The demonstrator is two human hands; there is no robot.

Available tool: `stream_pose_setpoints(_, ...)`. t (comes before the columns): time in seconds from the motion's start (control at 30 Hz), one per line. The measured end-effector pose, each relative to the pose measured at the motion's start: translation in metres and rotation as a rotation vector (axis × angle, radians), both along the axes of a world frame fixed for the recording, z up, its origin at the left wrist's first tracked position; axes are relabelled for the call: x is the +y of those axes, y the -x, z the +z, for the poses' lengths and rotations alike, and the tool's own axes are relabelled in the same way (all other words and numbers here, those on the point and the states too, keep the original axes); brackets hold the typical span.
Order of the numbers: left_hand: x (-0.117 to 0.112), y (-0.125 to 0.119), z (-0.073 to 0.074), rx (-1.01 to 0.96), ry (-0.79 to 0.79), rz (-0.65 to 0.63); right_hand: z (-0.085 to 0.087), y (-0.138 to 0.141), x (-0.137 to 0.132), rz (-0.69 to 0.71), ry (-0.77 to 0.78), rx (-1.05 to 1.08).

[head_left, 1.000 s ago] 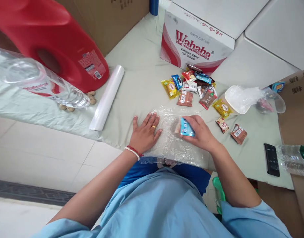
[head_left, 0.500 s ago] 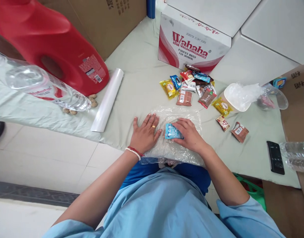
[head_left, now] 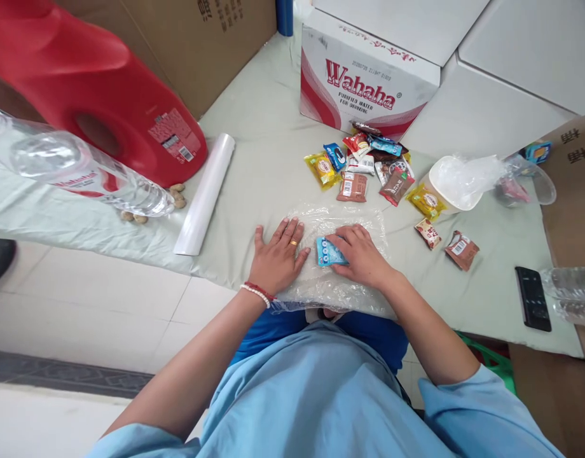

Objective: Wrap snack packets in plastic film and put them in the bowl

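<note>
A clear plastic bag [head_left: 343, 292] lies flat at the table's near edge. My left hand [head_left: 276, 254] rests on its left side with fingers spread, a gold ring on one finger and bead bracelets at the wrist. My right hand [head_left: 362, 254] lies over the bag with its fingers curled on a small blue snack packet [head_left: 327, 252]. Behind the bag lies a loose heap of snack packets [head_left: 369, 165] in yellow, brown, red and blue wrappers. Two more brown packets [head_left: 445, 242] lie to the right.
A red jug [head_left: 106, 95] and a lying water bottle [head_left: 82, 172] are at the left, with a white roll [head_left: 205, 193] beside them. A Wahaha carton [head_left: 364, 86] stands behind. A white bowl with plastic [head_left: 459, 181], a phone [head_left: 532, 298] and another bottle [head_left: 571, 292] lie right.
My right hand has slid the blue packet leftward across the bag, toward my left hand. My left hand has stayed flat on the bag.
</note>
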State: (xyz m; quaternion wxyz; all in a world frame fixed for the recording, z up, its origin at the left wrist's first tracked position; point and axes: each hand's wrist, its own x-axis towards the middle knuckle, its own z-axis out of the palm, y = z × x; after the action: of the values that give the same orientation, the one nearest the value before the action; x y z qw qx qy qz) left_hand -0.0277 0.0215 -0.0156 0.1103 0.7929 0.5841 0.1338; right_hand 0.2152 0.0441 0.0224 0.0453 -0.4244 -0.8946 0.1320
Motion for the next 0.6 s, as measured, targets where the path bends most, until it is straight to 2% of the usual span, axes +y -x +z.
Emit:
stream_pose_setpoints(0.2, 0.001, 0.008, 0.001, -0.050, 0.021, 0.015, -0.002, -0.011, -0.004, -0.017, 0.047, 0.075)
stream_pose_setpoints(0.37, 0.001, 0.025, 0.007, -0.116, -0.017, -0.006, 0.013, -0.038, -0.041, -0.089, 0.053, 0.330)
stream_pose_setpoints(0.47, -0.006, 0.040, 0.013, -0.157, -0.085, -0.137, 0.013, -0.056, -0.078, -0.046, 0.086, 0.375)
stream_pose_setpoints(0.53, -0.014, 0.052, 0.017, -0.205, -0.085, -0.300, 0.004, -0.066, -0.099, -0.051, 0.069, 0.326)
stream_pose_setpoints(0.6, -0.023, 0.066, 0.017, -0.255, -0.021, -0.474, -0.009, -0.074, -0.114, -0.128, 0.022, 0.298)
